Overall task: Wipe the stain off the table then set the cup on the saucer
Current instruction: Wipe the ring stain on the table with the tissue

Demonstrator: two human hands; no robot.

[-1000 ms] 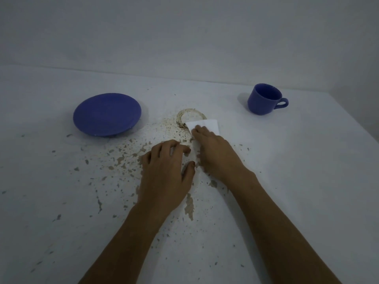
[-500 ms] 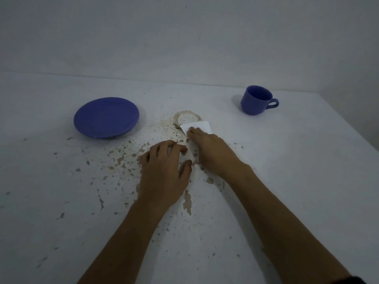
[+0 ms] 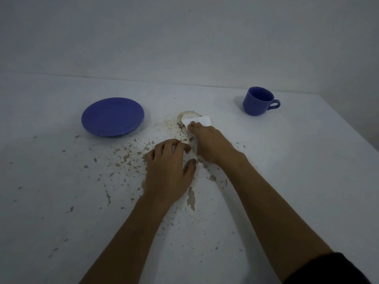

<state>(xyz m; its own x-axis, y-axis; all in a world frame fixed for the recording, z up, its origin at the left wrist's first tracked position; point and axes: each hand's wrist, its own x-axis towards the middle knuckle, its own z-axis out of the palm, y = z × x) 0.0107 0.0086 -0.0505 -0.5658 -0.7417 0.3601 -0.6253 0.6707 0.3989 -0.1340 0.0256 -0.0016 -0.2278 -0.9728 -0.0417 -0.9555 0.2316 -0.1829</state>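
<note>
A brown ring-shaped stain (image 3: 185,115) marks the white table (image 3: 287,160) between a blue saucer (image 3: 112,116) at the left and a blue cup (image 3: 258,101) at the back right. My right hand (image 3: 211,142) presses a white tissue (image 3: 200,121) flat over the ring's right half, fingertips on the tissue. My left hand (image 3: 170,171) rests palm down on the table just in front of the stain, fingers curled, holding nothing. The cup stands upright and empty, its handle pointing right.
Brownish flecks and chipped patches (image 3: 127,158) scatter across the table from the saucer toward the front. A pale wall (image 3: 184,37) runs along the table's far edge. The table's right edge (image 3: 352,124) slants away near the cup.
My right hand has slid the tissue a little leftward and further over the ring stain. The left hand has stayed planted in the same spot.
</note>
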